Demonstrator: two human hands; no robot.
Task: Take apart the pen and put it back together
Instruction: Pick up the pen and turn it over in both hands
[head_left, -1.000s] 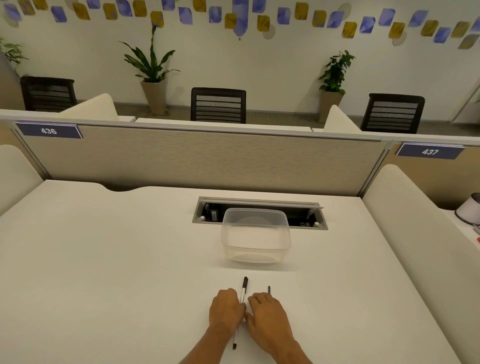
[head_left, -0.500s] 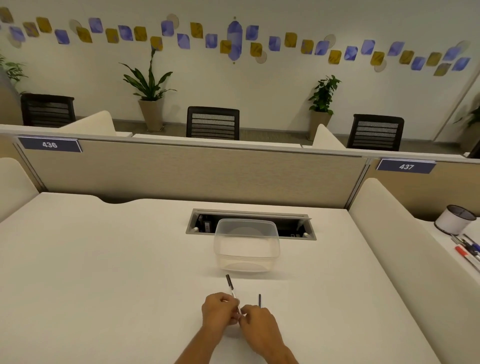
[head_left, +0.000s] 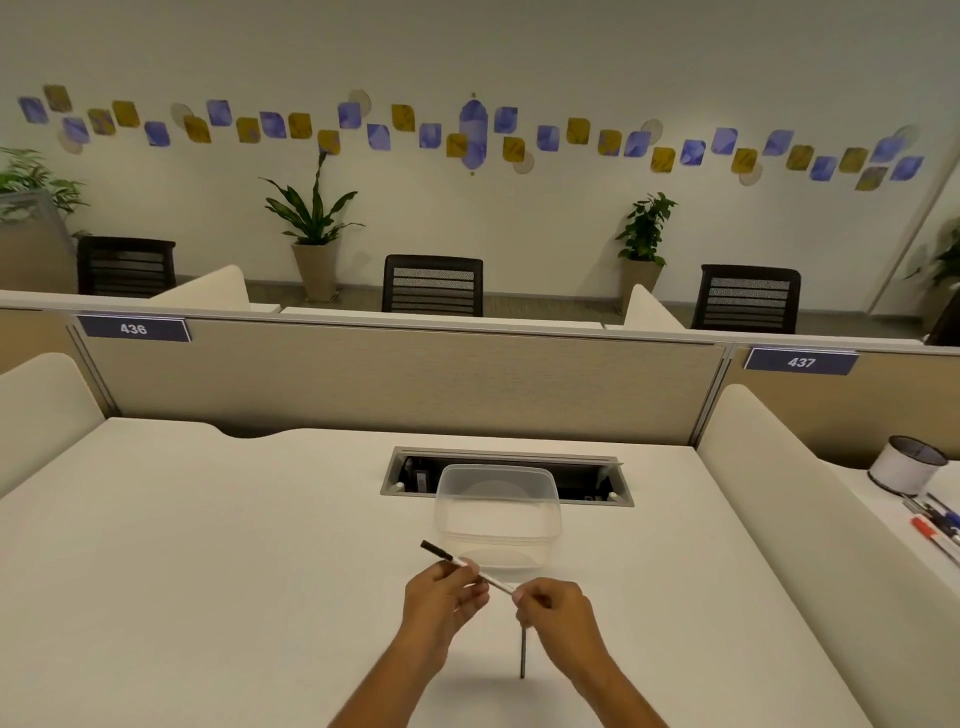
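Two bare hands hold a pen (head_left: 480, 571) just above the tabletop (head_left: 208, 545), near its front edge at the middle. The pen is thin, with a white barrel and a black end pointing up and left. The left hand (head_left: 441, 597) pinches the barrel near that end; the right hand (head_left: 558, 616) is closed on the other end. A thin dark piece (head_left: 522, 652), perhaps the cap, lies below the right hand. The pen looks light, stiff and smooth, so it is best gripped firmly at both ends. A clear tub (head_left: 498, 519) stands just behind.
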